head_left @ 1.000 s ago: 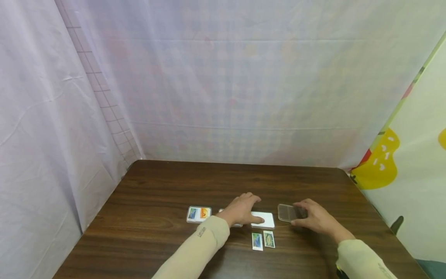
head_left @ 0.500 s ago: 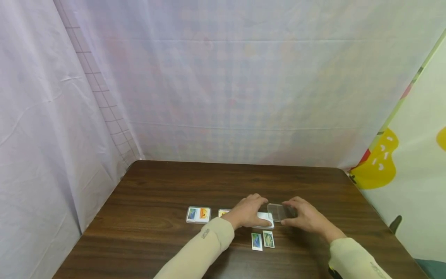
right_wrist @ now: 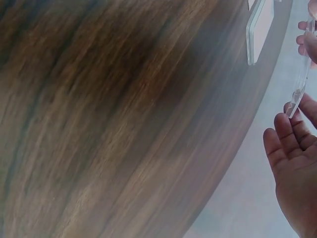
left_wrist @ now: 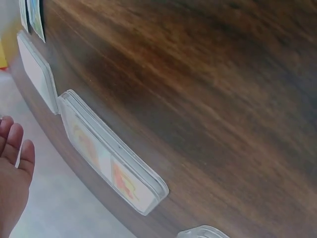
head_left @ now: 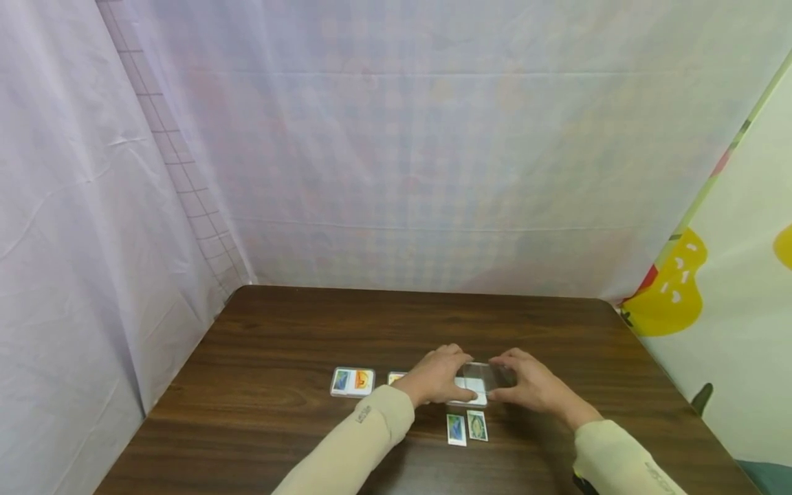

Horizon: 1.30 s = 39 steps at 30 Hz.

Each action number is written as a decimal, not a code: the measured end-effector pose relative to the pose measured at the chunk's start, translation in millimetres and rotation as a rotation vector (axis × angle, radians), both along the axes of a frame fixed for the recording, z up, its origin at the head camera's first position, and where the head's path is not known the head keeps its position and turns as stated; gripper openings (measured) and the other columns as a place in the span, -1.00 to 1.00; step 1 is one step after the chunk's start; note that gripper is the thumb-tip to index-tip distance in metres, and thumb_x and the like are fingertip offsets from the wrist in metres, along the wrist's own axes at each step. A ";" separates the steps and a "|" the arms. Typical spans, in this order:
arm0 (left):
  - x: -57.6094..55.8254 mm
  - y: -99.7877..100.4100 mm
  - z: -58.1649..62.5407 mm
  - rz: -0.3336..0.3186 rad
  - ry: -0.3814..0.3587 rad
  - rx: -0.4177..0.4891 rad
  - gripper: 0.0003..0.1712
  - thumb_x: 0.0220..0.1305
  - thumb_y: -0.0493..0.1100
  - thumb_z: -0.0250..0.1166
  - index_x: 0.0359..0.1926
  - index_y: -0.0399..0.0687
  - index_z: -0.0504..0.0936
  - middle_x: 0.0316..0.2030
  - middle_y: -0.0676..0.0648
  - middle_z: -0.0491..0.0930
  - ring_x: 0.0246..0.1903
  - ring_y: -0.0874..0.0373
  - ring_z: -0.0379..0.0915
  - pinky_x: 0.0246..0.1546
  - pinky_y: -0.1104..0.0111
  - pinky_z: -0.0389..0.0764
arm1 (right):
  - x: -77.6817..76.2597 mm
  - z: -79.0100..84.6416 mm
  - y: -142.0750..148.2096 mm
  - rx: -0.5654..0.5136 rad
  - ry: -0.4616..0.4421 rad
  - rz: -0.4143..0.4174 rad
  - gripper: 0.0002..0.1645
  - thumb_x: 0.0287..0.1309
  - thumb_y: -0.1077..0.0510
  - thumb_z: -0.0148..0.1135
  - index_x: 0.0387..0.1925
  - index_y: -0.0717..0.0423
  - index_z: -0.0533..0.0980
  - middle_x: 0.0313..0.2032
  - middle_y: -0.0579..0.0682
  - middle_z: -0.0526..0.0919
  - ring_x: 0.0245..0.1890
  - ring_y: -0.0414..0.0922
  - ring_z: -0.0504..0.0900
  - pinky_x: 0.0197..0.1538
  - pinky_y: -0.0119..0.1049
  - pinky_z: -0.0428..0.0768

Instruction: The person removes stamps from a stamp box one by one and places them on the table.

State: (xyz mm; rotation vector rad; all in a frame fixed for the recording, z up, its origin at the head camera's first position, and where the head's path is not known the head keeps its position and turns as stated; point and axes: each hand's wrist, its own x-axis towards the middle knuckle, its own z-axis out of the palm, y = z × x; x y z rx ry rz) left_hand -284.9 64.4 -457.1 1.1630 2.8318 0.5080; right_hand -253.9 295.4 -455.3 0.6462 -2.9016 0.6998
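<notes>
A clear plastic case lid (head_left: 495, 378) is held level, overlapping a white-lined case base (left_wrist: 37, 74) on the table in the head view. My right hand (head_left: 532, 386) pinches its right end between thumb and fingers. At the left end my left hand (head_left: 434, 375) has its thumb and fingertips on the lid's edges. The right wrist view shows the lid (right_wrist: 301, 79) edge-on between both hands, raised off the tabletop. In front of the base lie two loose stamps, one blue-green (head_left: 456, 430) and one pale green (head_left: 477, 425).
A clear case (head_left: 353, 382) with two stamps lies at the left on the dark wooden table (head_left: 278, 330). Another filled case (left_wrist: 114, 158) sits beside the white base, partly hidden by my left hand in the head view. Pale curtains (head_left: 402, 172) hang behind the table.
My right hand has brought the clear lid leftward from beside the white base to over it. My left hand has shifted slightly right and now meets the lid's left end.
</notes>
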 end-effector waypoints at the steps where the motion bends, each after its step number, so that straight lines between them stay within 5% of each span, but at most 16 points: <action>1: -0.6 -0.5 -0.2 -0.003 0.010 -0.002 -0.18 0.14 0.27 0.39 0.33 0.00 0.46 0.13 0.07 0.46 0.12 0.20 0.38 0.23 0.35 0.34 | -0.2 0.0 -1.2 0.000 -0.007 -0.001 -0.21 -0.13 -0.16 0.56 0.07 0.23 0.57 -0.04 0.05 0.53 -0.04 0.07 0.56 0.00 0.06 0.55; 15: -7.3 -10.3 -1.4 -0.041 0.080 0.014 -0.28 0.10 0.19 0.44 0.22 -0.05 0.56 0.01 0.07 0.52 -0.01 0.23 0.42 0.11 0.40 0.40 | -4.0 0.2 -10.7 0.007 -0.035 0.024 -0.19 -0.15 -0.11 0.58 0.10 0.24 0.56 -0.05 0.03 0.53 -0.05 0.03 0.54 -0.01 0.03 0.54; 39: -13.2 -23.1 -11.8 -0.016 0.017 -0.015 -0.33 0.05 0.17 0.45 0.16 0.01 0.60 -0.02 0.11 0.52 -0.04 0.25 0.39 0.08 0.36 0.37 | -7.6 -10.7 -17.4 0.007 -0.074 0.022 -0.26 -0.14 -0.07 0.57 0.09 0.17 0.58 -0.02 0.05 0.54 0.01 0.10 0.53 0.04 0.11 0.52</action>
